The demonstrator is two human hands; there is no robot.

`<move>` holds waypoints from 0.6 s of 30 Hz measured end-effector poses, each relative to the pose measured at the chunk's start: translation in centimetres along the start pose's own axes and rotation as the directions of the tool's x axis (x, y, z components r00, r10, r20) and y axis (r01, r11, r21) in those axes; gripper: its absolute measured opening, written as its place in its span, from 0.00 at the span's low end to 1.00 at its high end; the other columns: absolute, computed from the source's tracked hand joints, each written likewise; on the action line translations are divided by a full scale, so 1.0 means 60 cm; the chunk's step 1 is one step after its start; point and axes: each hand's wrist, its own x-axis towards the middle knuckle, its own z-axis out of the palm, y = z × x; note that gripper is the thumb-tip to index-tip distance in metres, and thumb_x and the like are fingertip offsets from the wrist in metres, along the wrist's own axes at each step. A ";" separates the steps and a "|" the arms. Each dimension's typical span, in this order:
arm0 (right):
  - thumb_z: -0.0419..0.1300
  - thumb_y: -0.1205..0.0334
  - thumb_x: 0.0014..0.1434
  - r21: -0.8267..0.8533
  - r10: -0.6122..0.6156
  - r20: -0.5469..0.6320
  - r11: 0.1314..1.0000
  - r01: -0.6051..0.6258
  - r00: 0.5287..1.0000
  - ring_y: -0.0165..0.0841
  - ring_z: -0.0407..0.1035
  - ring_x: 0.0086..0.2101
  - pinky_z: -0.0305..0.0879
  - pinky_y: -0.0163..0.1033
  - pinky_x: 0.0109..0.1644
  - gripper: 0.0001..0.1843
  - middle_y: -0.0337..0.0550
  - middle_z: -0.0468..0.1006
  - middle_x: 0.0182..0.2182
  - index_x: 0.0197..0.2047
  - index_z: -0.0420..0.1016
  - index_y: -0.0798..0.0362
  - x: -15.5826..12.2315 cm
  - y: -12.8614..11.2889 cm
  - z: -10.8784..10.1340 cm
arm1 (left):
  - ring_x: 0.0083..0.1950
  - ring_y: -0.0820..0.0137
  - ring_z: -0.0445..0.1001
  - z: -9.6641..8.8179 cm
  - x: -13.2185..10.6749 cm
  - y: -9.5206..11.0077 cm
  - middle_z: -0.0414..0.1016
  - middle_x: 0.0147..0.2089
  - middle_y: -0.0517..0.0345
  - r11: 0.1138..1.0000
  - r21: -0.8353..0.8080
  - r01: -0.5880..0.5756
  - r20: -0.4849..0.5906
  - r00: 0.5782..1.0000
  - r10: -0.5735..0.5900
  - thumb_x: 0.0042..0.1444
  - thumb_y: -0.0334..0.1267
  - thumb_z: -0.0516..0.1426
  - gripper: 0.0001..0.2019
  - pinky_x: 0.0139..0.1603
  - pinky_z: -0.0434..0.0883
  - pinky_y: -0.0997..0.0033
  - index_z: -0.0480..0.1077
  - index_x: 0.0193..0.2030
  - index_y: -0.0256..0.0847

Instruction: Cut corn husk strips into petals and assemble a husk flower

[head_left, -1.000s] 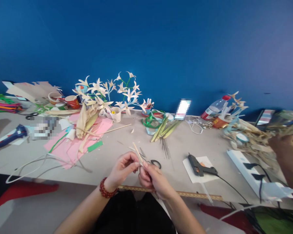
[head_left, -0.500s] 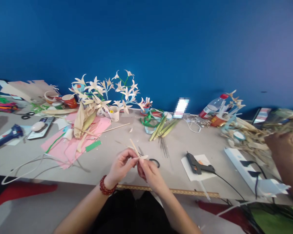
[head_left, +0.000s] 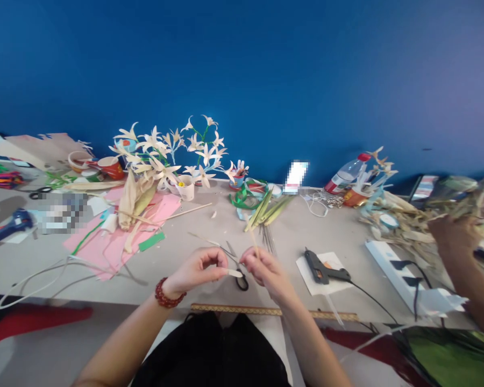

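Observation:
My left hand (head_left: 199, 269), with a red bead bracelet at the wrist, pinches a small pale husk strip (head_left: 234, 273) between thumb and fingers. Beside it my right hand (head_left: 266, 270) is closed on a thin straw-coloured stick (head_left: 253, 244) that points up and away. The two hands are a little apart above the table's (head_left: 185, 242) front edge. Black-handled scissors (head_left: 239, 269) lie on the table just beneath and between them.
A black glue gun (head_left: 325, 270) rests on white paper to the right, by a white power strip (head_left: 399, 274). Husk flowers (head_left: 173, 153), pink paper (head_left: 121, 236), green ribbon (head_left: 248, 196) and a wooden ruler (head_left: 266, 310) surround me. Another person's hand (head_left: 454, 234) holds dried husks at far right.
My hands have drawn apart; the stick went right with my right hand, and the husk strip stayed in my left. The view shifted slightly.

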 end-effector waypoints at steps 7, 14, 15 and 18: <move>0.68 0.53 0.52 -0.075 0.087 0.273 0.995 -0.069 0.958 0.23 0.54 0.21 0.49 0.30 0.24 0.15 0.33 0.64 0.20 0.28 0.71 0.56 0.014 0.015 0.014 | 0.33 0.71 0.66 -0.018 0.028 0.033 0.71 0.32 0.57 0.984 0.178 -0.006 0.259 0.965 -0.041 0.55 0.43 0.60 0.09 0.35 0.65 0.72 0.71 0.33 0.38; 0.73 0.53 0.45 0.359 0.156 -0.148 0.929 -0.094 0.977 0.18 0.41 0.14 0.35 0.29 0.17 0.19 0.25 0.55 0.14 0.28 0.69 0.55 0.014 0.055 0.046 | 0.39 0.68 0.70 0.018 0.019 -0.014 0.71 0.37 0.54 0.995 -0.055 -0.084 -0.152 0.986 0.074 0.57 0.45 0.59 0.12 0.40 0.68 0.70 0.72 0.42 0.38; 0.73 0.52 0.45 0.382 0.158 -0.203 0.922 -0.070 0.966 0.18 0.41 0.14 0.35 0.28 0.17 0.19 0.24 0.55 0.14 0.28 0.70 0.55 0.014 0.060 0.051 | 0.41 0.67 0.70 0.028 0.017 -0.023 0.71 0.39 0.53 0.994 -0.028 -0.108 -0.198 0.975 0.101 0.55 0.43 0.61 0.12 0.43 0.68 0.69 0.72 0.42 0.38; 0.72 0.51 0.46 0.398 0.137 -0.298 0.917 -0.007 0.945 0.17 0.42 0.14 0.35 0.28 0.17 0.19 0.25 0.55 0.15 0.30 0.71 0.55 0.017 0.072 0.064 | 0.42 0.67 0.70 0.057 0.014 -0.043 0.71 0.39 0.54 0.992 -0.002 -0.124 -0.351 0.929 0.116 0.54 0.41 0.63 0.09 0.46 0.68 0.67 0.72 0.38 0.38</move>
